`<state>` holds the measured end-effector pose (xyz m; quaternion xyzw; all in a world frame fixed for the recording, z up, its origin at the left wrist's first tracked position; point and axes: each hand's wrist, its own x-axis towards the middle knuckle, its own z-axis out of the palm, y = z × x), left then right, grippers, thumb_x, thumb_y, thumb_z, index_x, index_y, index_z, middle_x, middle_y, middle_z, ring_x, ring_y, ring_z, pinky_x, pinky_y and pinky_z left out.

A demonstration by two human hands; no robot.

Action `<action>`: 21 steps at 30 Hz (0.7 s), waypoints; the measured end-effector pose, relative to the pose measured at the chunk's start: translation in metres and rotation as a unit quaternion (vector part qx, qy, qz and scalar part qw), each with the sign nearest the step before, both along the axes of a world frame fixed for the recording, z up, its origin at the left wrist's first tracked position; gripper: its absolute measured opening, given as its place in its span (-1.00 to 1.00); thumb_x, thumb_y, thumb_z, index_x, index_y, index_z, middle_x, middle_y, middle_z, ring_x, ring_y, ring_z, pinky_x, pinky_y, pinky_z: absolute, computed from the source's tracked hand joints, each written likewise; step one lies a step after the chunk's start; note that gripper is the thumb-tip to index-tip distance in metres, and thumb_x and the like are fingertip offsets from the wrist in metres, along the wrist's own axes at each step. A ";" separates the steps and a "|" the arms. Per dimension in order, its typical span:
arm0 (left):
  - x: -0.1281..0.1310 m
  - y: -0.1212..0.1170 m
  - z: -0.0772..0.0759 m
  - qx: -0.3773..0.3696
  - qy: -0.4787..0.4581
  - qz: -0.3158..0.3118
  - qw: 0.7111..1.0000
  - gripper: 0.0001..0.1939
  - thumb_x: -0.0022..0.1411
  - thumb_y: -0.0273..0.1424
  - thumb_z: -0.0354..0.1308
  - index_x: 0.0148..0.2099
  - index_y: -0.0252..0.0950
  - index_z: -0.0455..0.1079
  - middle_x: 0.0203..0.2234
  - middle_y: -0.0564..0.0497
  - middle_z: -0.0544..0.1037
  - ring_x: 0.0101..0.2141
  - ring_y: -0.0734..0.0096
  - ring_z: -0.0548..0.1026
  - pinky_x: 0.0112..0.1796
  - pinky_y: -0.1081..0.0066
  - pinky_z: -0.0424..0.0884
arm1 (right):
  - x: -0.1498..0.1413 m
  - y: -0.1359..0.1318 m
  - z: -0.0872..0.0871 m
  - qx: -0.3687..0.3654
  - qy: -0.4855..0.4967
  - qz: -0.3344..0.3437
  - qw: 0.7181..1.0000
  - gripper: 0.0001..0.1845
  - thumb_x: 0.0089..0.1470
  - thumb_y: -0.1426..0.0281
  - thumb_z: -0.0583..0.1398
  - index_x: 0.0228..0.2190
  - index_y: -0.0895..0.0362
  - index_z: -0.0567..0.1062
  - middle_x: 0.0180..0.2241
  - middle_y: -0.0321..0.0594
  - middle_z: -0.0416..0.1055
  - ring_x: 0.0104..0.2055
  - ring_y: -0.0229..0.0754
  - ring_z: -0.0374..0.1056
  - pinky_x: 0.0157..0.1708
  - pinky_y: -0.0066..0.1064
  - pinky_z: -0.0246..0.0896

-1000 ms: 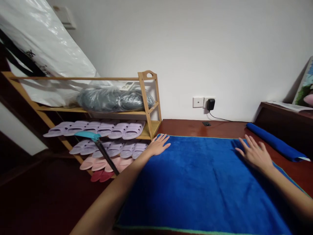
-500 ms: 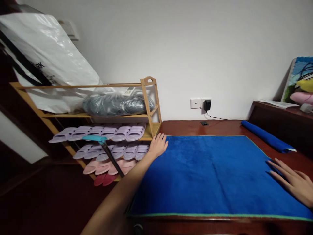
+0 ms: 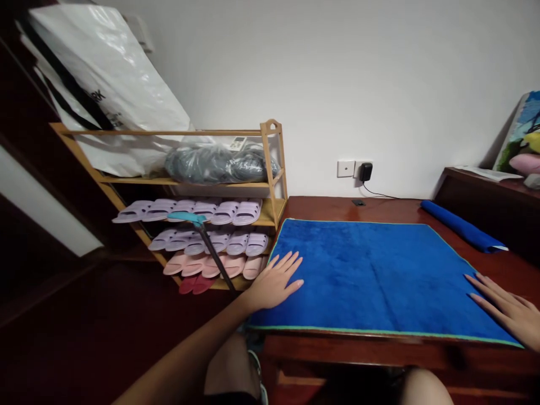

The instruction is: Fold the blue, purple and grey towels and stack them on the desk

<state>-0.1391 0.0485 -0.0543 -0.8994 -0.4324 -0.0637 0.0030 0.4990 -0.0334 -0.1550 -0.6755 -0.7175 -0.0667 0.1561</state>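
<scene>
A blue towel (image 3: 371,270) with a green hem lies spread flat on a dark red wooden table (image 3: 379,351). My left hand (image 3: 276,281) lies flat and open on the towel's near left corner, fingers spread. My right hand (image 3: 508,309) rests flat and open at the towel's near right corner, fingers pointing left, partly cut off by the frame edge. Neither hand holds anything.
A rolled blue towel (image 3: 462,232) lies at the table's back right. A wooden shoe rack (image 3: 270,169) with several lilac and pink slippers (image 3: 219,211) stands left of the table, a teal-headed mop (image 3: 198,228) leaning before it. A black charger (image 3: 365,171) is plugged into the wall.
My left hand slid from the towel's far left corner back to its near left corner. My right hand drew from the far right down to the near right corner. The view pulled back.
</scene>
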 end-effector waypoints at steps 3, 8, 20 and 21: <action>-0.002 -0.001 -0.001 -0.003 -0.006 0.000 1.000 -0.38 0.37 -0.01 -0.27 0.35 -0.19 -0.09 0.29 -0.02 -0.05 0.27 0.20 -0.11 0.19 0.14 -0.13 | 0.008 0.002 0.003 -0.063 -0.048 0.023 0.997 -0.40 0.00 0.06 -0.07 0.08 -0.19 0.30 0.24 -0.29 0.00 0.30 -0.08 -0.17 0.14 -0.04 -0.05; -0.003 -0.007 -0.001 -0.006 -0.010 0.002 1.000 -0.37 0.37 -0.01 -0.26 0.35 -0.20 -0.09 0.30 -0.04 -0.06 0.27 0.19 -0.11 0.19 0.14 -0.15 | -0.056 0.008 0.040 -0.005 -0.009 -0.051 0.999 -0.32 0.04 0.00 -0.11 0.12 0.02 0.25 0.25 -0.13 -0.03 0.24 0.01 0.02 0.16 -0.11 0.00; -0.006 -0.061 0.029 -0.075 -0.014 -0.165 0.983 -0.39 0.35 -0.12 -0.05 0.35 0.00 -0.18 0.30 0.02 -0.08 0.26 0.09 -0.10 0.18 0.00 -0.16 | -0.181 -0.003 0.041 -0.095 -0.046 0.026 0.994 -0.29 0.11 -0.10 -0.16 0.24 -0.21 -0.18 0.30 -0.40 -0.31 0.32 -0.11 -0.34 0.24 -0.04 -0.19; -0.006 -0.061 0.029 -0.078 -0.013 -0.165 0.983 -0.38 0.35 -0.12 -0.05 0.35 0.00 -0.18 0.30 0.02 -0.09 0.26 0.09 -0.10 0.18 -0.01 -0.17 | -0.178 -0.003 0.040 -0.094 -0.049 0.028 0.994 -0.29 0.11 -0.09 -0.17 0.24 -0.21 -0.19 0.30 -0.40 -0.31 0.32 -0.11 -0.34 0.23 -0.04 -0.19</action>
